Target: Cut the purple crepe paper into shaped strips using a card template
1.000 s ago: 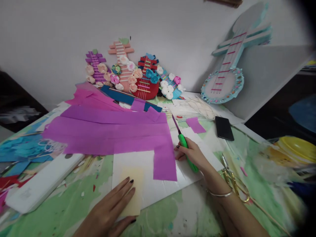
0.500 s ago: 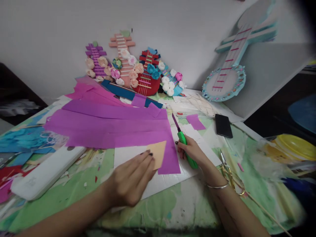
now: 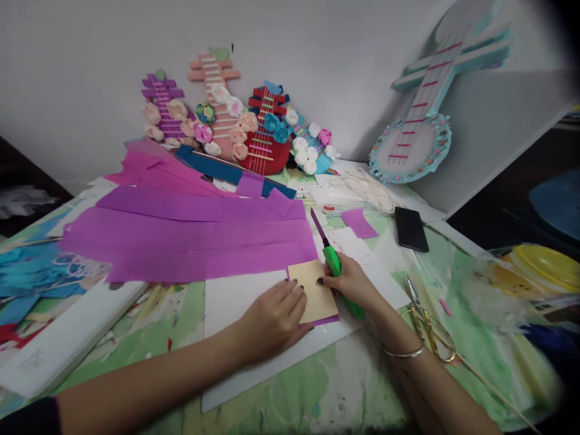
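A small cream card [image 3: 312,290] lies over the near right end of the purple paper [image 3: 181,241], on a white sheet [image 3: 240,356]. My left hand [image 3: 276,314] holds the card at its left edge, fingers on top and thumb stretched out near its lower edge. In my right hand [image 3: 348,281] is a green utility knife [image 3: 333,260], its long dark blade out and pointing away and up to the left. One dark-nailed fingertip of that hand rests at the card's right side. A strip of purple shows below the card.
Gold-handled scissors [image 3: 428,329] and a black phone [image 3: 411,229] lie to the right. A long white box-like object [image 3: 67,344] and blue scraps [image 3: 40,260] are at left. Decorated paper guitars [image 3: 265,139] lean on the wall. A yellow-lidded tub [image 3: 548,266] stands far right.
My left hand has brought the card to the right and laid it flatter over the purple paper's end. The right hand's fingertip now touches it. The view has shifted slightly.
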`<state>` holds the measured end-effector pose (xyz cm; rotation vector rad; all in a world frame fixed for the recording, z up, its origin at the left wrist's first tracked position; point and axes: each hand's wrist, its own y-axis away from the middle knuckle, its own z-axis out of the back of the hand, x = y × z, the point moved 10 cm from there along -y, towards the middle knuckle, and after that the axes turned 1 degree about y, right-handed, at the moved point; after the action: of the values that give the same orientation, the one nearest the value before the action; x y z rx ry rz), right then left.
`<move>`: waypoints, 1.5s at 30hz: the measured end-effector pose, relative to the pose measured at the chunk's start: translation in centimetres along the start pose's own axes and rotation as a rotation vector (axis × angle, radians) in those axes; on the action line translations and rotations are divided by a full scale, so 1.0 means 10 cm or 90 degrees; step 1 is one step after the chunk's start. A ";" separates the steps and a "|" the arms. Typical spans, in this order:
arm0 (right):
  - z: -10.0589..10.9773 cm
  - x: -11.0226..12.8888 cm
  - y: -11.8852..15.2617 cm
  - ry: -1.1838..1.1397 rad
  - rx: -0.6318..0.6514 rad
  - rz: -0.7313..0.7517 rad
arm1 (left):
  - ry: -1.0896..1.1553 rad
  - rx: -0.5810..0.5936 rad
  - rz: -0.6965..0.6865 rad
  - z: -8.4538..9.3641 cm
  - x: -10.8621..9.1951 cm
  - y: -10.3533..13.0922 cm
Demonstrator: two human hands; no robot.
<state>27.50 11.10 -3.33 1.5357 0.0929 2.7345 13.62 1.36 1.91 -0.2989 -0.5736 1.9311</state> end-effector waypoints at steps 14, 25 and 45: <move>-0.09 -0.01 0.03 0.031 0.089 -0.023 | 0.140 0.093 0.121 -0.14 0.44 0.27; -0.08 0.11 0.03 0.113 0.084 0.034 | 0.123 0.127 0.113 -0.19 0.43 0.27; -0.11 0.16 0.04 0.159 0.099 0.042 | 0.124 0.126 0.104 -0.18 0.42 0.25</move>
<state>25.76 10.66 -2.52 1.2372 0.2664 3.0251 10.68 4.79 -0.73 -0.4124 -0.2332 2.0681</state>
